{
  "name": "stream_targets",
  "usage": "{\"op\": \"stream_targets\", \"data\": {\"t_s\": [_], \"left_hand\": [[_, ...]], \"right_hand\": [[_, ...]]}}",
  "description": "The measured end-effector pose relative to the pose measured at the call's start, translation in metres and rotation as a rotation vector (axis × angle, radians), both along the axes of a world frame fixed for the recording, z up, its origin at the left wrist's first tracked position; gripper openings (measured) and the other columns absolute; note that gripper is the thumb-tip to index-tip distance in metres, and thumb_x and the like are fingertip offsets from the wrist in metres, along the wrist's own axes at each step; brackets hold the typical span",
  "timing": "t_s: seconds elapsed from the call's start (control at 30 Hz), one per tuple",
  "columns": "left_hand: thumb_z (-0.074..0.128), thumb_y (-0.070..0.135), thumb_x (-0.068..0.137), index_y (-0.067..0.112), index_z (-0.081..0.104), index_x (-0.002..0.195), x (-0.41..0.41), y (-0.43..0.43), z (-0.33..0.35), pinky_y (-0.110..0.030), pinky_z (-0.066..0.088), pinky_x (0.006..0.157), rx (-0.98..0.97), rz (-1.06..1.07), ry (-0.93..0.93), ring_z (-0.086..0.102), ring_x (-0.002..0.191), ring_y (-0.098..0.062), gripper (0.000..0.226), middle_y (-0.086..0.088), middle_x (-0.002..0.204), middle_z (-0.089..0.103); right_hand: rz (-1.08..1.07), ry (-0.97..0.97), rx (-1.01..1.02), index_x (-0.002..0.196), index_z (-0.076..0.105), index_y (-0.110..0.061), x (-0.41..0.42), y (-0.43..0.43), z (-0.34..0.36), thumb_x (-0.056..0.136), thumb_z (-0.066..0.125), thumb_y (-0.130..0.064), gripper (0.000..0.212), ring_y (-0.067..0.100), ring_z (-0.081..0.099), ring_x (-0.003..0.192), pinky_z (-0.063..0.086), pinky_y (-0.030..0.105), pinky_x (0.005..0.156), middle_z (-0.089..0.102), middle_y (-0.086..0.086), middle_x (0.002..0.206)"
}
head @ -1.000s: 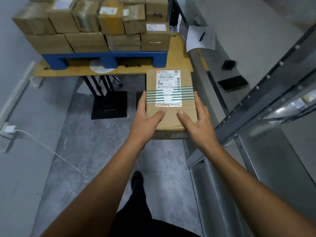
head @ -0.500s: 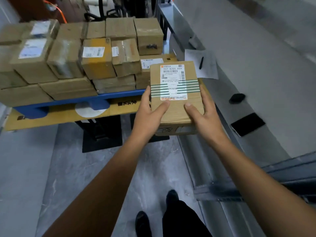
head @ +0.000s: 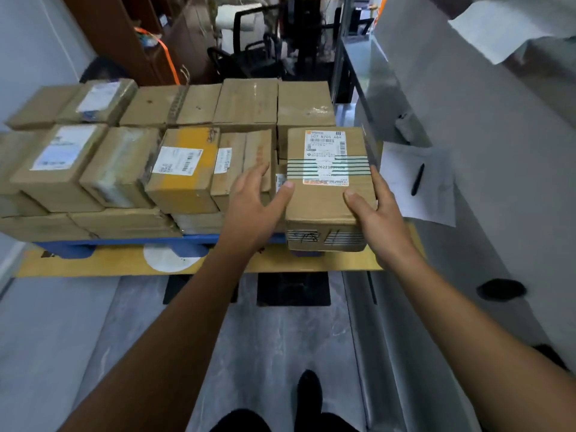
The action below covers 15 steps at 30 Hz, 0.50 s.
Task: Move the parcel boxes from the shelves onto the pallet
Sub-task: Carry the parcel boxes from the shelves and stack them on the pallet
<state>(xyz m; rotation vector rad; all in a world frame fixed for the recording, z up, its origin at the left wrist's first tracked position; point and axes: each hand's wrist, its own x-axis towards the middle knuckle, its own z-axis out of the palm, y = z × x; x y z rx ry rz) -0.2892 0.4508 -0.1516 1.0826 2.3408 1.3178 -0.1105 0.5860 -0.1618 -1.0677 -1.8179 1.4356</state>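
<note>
Holding a brown cardboard box [head: 324,207] at the centre right of the frame, the person stands facing the blue plastic pallet [head: 131,242]. The box is a plain rectangular carton with a white printed label [head: 325,151] on top, crossed by thin dark green stripes. It hangs over the right end of the pallet, and I cannot tell whether it rests on anything.

The right hand [head: 385,222] clasps the box's near right corner, thumb flat on top and fingers wrapped down the side. The left hand [head: 252,210] lays its thumb over the top left edge while its fingers stretch out straight beside the box.

Other cartons [head: 184,169] are packed tightly across the left and middle of the pallet, some creased, some glossy with tape, one banded yellow. On the smooth grey metal shelf [head: 498,182] at the right lies a sheet of paper [head: 433,194] with a black pen [head: 417,179] on it.
</note>
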Motion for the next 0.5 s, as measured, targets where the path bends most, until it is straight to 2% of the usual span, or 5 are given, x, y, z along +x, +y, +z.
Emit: {"op": "stream_targets", "data": {"t_s": [0.13,0.33,0.5], "left_hand": [[0.057,0.054,0.101,0.017,0.046,0.154,-0.015,0.025,0.000,-0.050,0.045,0.114,-0.032,0.014,0.068,0.047,0.138,-0.018,0.065,-0.004,0.152,0.050],[0.048,0.058,0.099,0.016,0.052,0.148,-0.027,0.048,0.002,-0.050,0.047,0.111,-0.078,-0.020,0.111,0.051,0.134,-0.018,0.065,-0.004,0.146,0.058],[0.042,0.065,0.097,0.021,0.056,0.142,-0.028,0.056,-0.004,-0.049,0.051,0.103,-0.090,-0.031,0.077,0.056,0.124,-0.017,0.065,0.001,0.134,0.063]], "right_hand": [[0.045,-0.016,-0.040,0.162,0.030,-0.044,-0.026,0.027,-0.004,0.088,0.064,-0.054,0.083,0.014,0.050,0.141,0.041,0.047,0.120,0.050,-0.008,0.154],[0.036,-0.003,-0.091,0.161,0.030,-0.049,-0.049,0.049,-0.007,0.081,0.063,-0.063,0.088,0.014,0.051,0.140,0.044,0.047,0.117,0.051,-0.009,0.153],[0.031,0.042,-0.119,0.164,0.026,-0.045,-0.059,0.052,-0.015,0.096,0.067,-0.048,0.079,0.014,0.048,0.143,0.045,0.048,0.117,0.045,-0.006,0.157]]}}
